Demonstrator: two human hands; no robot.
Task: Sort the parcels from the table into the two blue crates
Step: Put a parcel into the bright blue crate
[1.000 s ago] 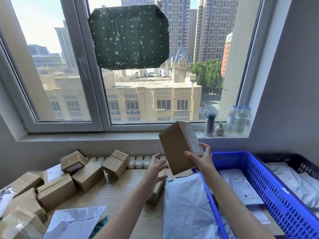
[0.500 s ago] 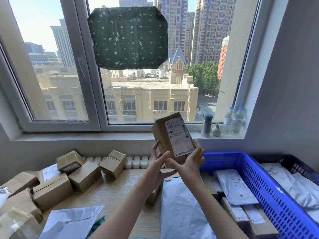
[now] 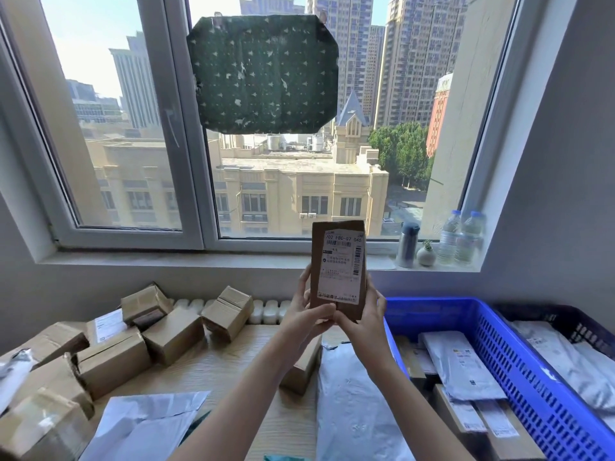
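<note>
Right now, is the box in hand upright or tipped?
Upright. The cardboard box is held with its long side vertical, label facing the camera, print level; left hand and right hand grip its lower part.

box (image 3: 338, 272) turned upright, label (image 3: 342, 257) now facing camera, left hand (image 3: 307, 316) joined right hand (image 3: 364, 319)
</note>
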